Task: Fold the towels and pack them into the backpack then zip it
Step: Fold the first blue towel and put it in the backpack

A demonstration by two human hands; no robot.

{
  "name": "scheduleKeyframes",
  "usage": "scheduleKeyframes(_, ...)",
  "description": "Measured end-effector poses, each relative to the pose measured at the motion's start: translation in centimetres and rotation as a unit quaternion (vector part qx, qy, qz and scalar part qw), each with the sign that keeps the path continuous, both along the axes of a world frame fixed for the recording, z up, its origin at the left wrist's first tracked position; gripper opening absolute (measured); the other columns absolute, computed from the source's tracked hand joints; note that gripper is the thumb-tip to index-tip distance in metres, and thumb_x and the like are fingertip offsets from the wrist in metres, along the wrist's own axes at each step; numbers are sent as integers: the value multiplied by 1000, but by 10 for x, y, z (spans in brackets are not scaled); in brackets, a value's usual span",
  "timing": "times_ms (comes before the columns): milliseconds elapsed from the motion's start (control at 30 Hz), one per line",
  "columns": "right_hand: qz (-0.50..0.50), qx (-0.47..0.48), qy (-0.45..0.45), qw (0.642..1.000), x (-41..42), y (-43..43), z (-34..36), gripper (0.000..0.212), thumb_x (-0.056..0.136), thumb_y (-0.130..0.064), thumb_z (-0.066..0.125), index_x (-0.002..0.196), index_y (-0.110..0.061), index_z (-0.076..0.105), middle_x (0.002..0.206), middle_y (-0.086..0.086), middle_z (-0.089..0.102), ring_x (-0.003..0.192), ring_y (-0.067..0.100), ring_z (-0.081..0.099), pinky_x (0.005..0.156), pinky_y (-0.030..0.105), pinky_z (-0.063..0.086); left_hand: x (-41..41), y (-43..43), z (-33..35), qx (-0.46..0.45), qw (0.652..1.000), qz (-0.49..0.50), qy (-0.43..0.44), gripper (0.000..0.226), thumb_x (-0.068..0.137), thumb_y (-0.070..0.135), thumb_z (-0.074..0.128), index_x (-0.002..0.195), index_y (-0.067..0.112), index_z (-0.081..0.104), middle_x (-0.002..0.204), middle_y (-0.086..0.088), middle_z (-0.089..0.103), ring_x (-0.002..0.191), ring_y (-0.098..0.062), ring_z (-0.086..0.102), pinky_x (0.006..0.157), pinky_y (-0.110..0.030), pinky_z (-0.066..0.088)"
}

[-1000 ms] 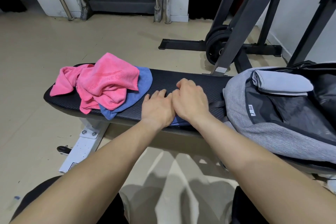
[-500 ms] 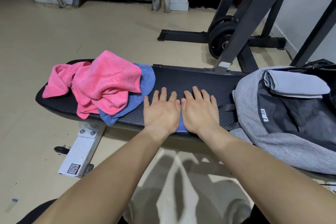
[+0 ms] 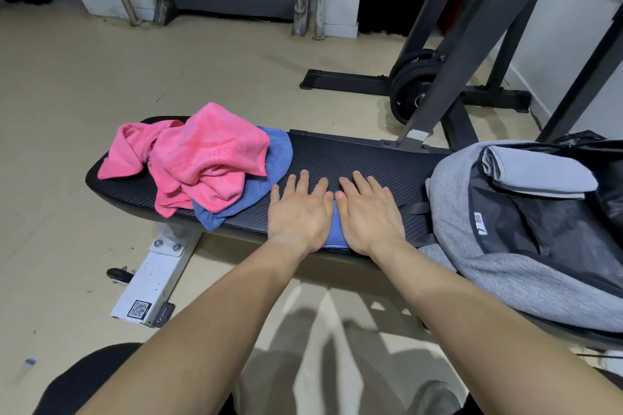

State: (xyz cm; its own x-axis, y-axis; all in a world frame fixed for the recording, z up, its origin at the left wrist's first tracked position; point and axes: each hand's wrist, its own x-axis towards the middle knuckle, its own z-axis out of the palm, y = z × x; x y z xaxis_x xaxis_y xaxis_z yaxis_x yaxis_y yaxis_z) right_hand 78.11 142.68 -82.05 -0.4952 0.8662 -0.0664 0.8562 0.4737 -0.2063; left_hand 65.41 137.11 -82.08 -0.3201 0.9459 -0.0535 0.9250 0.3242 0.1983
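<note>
2 bare hands lie flat, side by side, on a black padded bench (image 3: 354, 155). the left hand (image 3: 298, 212) and the right hand (image 3: 369, 214) are both palm down with fingers straight and slightly spread, gripping nothing. under and between them sits a folded blue towel (image 3: 333, 229) at the near edge of the bench. only a narrow strip of it shows between the 2 palms, and the fingertips reach past it onto the pad.

just left of the left hand, a crumpled pink towel (image 3: 209, 158) is heaped on a second blue towel (image 3: 274, 155), whose edge comes close to the left little finger. right of the right hand, near but apart, a grey backpack (image 3: 451, 199) lies on the bench end with its main compartment unzipped. a folded grey towel (image 3: 539, 172) rests in its mouth. behind the bench, black weight plates (image 3: 409, 84) sit at the foot of a dark steel rack (image 3: 472, 27).
</note>
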Motion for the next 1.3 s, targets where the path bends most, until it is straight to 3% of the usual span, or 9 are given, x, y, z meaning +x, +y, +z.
scheduleKeyframes(133,66,4,34,997,11,-4,5,59,105,-49,14,146,-21,45,159,2,36,146,23,28,120,40,24,-6,-8,3,28,998,-43,-38,51,106,46,19,147,24,38,162,-3,26,150,-23,20,120,-49,18)
scheduleKeyframes(267,112,-39,32,993,34,-11,21,51,105,-48,36,150,-23,38,148,0,41,136,24,35,113,38,33,-26,-29,9,41,990,-115,-74,53,102,51,38,140,16,47,147,-3,44,137,-23,38,114,-39,28)
scheduleKeyframes(467,99,-111,44,988,52,-18,56,45,90,-46,68,128,-28,50,119,-1,48,111,23,51,94,38,43,-20,-44,38,62,984,-82,-142,37,83,49,71,101,24,49,101,6,55,91,-18,53,72,-32,37)
scheduleKeyframes(567,93,-130,84,984,70,-15,77,41,82,-41,77,112,-27,53,111,-3,53,103,19,52,88,34,44,-9,-44,60,85,977,-80,-180,40,74,48,79,92,27,49,90,10,58,81,-13,55,64,-28,37)
scheduleKeyframes(767,-59,-148,232,959,150,4,132,54,74,-40,85,117,-24,57,105,-6,63,90,9,61,77,28,49,55,-18,113,166,940,-42,-294,46,71,47,84,102,29,54,101,14,60,90,-8,59,72,-28,50)
scheduleKeyframes(967,-204,-173,376,887,242,41,137,44,83,-30,79,116,-20,51,108,3,69,99,19,69,82,38,58,160,40,135,172,919,-71,-347,46,83,42,74,116,22,49,113,6,55,98,-15,54,77,-29,41)
scheduleKeyframes(1067,-300,-103,338,886,277,55,123,40,80,-34,78,105,-15,53,103,3,62,92,24,64,75,41,58,206,68,127,130,915,-73,-374,49,85,23,66,126,18,40,125,-3,50,100,-20,52,76,-28,39)
scheduleKeyframes(1167,-349,-66,280,892,299,61,112,44,80,-34,79,69,-19,40,72,1,46,70,22,44,50,29,32,241,85,107,80,927,-68,-359,53,87,19,66,130,15,36,130,-7,46,104,-25,51,79,-30,40)
scheduleKeyframes(1300,-392,-63,219,891,307,70,93,49,81,-31,78,66,-19,32,73,4,44,69,25,43,48,30,27,266,98,77,61,936,-41,-344,48,87,23,72,124,11,44,129,-14,49,107,-29,54,87,-31,43)
